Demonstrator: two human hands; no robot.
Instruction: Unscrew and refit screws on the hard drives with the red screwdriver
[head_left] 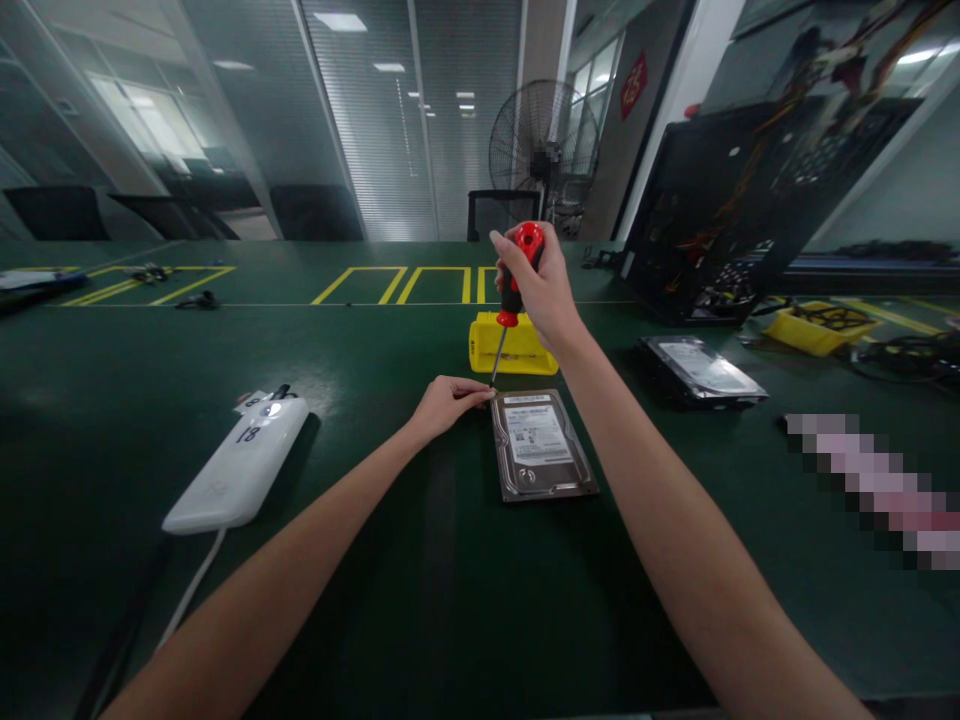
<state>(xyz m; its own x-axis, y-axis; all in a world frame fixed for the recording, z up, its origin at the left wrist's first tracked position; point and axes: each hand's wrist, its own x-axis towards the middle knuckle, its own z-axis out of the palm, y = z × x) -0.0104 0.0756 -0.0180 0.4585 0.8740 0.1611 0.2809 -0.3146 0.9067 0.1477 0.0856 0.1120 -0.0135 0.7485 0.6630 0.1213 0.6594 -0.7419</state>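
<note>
A hard drive [536, 445] lies flat on the green table in front of me, its white label facing up. My right hand [541, 275] is wrapped around the red and black handle of a screwdriver [511, 290]. The shaft points steeply down, and its tip meets the drive's far left corner. At that same corner the fingers of my left hand [448, 408] are pinched together beside the tip. Whatever sits between those fingertips is too small to make out. Just behind the drive is a small yellow bin [480, 350], partly covered by my right hand and the screwdriver.
To the right lies a second hard drive [701, 370], near an open black computer case [697, 220]. Farther right is a yellow tray [814, 332] with a fan and cables. On the left rests a white slab-shaped device [240, 465] with a cord. A pixelated patch covers something at right.
</note>
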